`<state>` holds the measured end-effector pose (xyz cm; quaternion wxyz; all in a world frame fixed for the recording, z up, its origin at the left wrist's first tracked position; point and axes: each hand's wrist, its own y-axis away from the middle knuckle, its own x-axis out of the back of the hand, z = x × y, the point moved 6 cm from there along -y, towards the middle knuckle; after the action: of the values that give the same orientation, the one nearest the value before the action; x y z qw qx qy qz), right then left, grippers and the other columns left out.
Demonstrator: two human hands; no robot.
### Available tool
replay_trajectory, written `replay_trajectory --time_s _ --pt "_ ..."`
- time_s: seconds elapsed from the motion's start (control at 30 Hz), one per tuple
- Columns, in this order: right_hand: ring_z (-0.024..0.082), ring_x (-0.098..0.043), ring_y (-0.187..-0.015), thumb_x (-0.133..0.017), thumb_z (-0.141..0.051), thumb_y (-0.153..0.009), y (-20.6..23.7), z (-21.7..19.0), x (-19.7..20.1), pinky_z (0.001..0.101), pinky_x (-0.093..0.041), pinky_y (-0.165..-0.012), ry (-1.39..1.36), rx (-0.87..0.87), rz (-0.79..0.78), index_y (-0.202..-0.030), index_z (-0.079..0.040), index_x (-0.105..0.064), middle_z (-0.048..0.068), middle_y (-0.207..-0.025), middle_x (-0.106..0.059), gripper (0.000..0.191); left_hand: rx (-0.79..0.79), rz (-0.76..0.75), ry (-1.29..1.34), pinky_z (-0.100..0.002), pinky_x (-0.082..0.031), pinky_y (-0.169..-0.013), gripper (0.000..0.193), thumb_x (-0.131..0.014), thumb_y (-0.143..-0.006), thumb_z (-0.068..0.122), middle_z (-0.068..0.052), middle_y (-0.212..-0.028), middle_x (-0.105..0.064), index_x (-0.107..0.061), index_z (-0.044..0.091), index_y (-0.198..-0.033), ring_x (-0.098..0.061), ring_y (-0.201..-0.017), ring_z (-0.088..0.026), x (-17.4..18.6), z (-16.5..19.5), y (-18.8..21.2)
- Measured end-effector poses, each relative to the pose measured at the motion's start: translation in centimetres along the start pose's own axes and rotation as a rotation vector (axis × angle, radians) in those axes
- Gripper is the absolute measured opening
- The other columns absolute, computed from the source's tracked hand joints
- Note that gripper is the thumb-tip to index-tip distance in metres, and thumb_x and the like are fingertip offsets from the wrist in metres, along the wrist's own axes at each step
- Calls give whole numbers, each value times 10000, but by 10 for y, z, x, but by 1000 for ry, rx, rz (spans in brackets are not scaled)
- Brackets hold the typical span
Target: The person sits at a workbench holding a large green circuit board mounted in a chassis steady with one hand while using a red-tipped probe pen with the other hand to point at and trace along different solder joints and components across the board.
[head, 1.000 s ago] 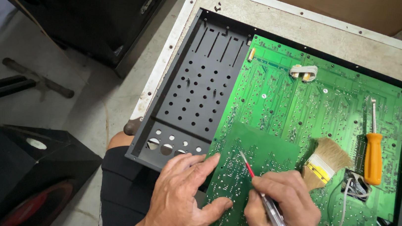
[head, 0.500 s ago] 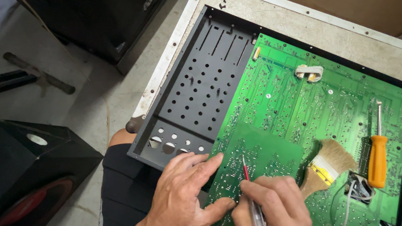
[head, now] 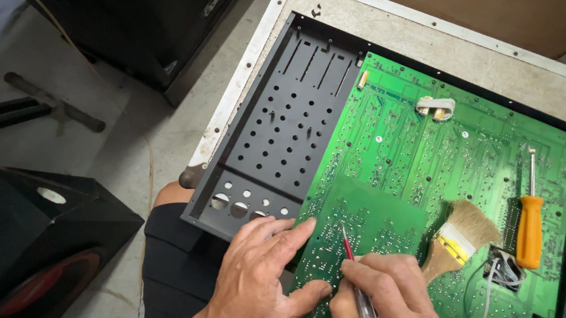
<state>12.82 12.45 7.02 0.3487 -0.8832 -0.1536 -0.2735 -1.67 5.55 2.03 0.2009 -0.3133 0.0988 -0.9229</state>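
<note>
Since a second ago, my right hand (head: 383, 303) has pulled in toward my left hand (head: 260, 276), and the probe (head: 357, 286) has swung more upright, its tip shifted a little leftward on the board.

Head view: the green board (head: 435, 182) fills the right part of a black chassis (head: 279, 130) lying on the desk (head: 462, 52), and both my hands work at its near edge, toward the near left corner of the board. My right hand is closed in a pen grip around the probe, a thin tool with a red shaft and a clear handle. Its long axis runs from my palm up and slightly left, away from me, and the tip touches the smaller raised panel (head: 367, 224) just beyond my fingers. My left hand holds nothing: it lies flat and spread on the board, thumb just beside the right knuckles, forefinger reaching toward the tip from the left. The spot under the tip sits between the two hands, nearer the right.

Further right on the board lie a brush (head: 460, 237), bristles away from me, and an orange screwdriver (head: 530, 220), lengthwise toward the far edge, both well apart from my hands. A black speaker (head: 29, 237) stands on the floor left of the desk.
</note>
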Motion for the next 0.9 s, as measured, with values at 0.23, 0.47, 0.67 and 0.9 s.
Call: replay_trajectory --time_s 0.23,0.47,0.67,0.9 --pt "216 -671 -752 -770 70 -659 -2 0 0 315 -550 -697 14 15 -9 -906 -10 -706 118 -849 -673 267 13 -4 7 -487 -429 -1088 757 -877 -720 357 -187 -1184 -722 -631 15 -1348 -654 -1152 -364 1 0 1" --pt "179 -695 -800 -724 66 -746 8 11 6 278 -561 -756 -110 -77 67 -974 -20 -671 95 -893 -696 249 14 -8 -8 -495 -418 -1088 770 -883 -705 357 -193 -1183 -715 -630 19 -1350 -643 -1149 -377 1 1 0" --pt "112 -667 -752 -711 38 -830 18 41 7 260 -535 -691 -228 -375 0 -1033 -18 -674 89 -905 -723 213 16 -12 -3 -495 -424 -1091 769 -882 -711 362 -193 -1178 -716 -628 22 -1351 -653 -1153 -371 1 -1 1" --pt "126 -699 -730 -728 52 -777 11 37 3 242 -551 -666 -178 -234 -6 -950 -21 -653 83 -861 -722 202 14 4 -12 -500 -425 -1089 774 -883 -695 375 -200 -1169 -721 -641 22 -1340 -650 -1148 -380 0 -2 1"
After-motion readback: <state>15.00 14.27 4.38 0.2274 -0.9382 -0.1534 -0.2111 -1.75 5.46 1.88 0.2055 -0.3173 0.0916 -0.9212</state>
